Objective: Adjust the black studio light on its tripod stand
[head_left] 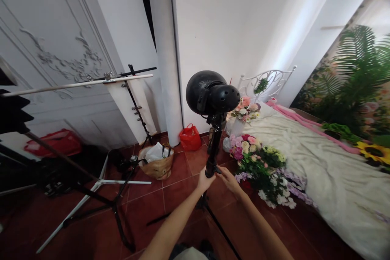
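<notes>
**Both hands on the light stand [215, 146], at the collar [210, 170]**

Stand is right in front of the person, upright on the red tile floor [176, 166], black legs [222, 231] spread below the hands. Black lamp head [204, 91] sits on top, rounded housing with a vented end facing right.

Left hand [206, 179]: closed round the column just under the collar. Right hand [228, 178]: fingers partly curled, tips at the small knob [218, 169] on the collar's right side. Can't tell if it's pinching the knob or only touching it.

Around it: red plastic bag [190, 138] on the floor behind, wicker-look basket [157, 166] with white stuff inside to its left. More stands further left, one with white legs [124, 182]. To the right, flower bunches [265, 166] near the right hand, against a bed [329, 195] with a cream cover. White metal headboard [272, 77] at its far end.
</notes>
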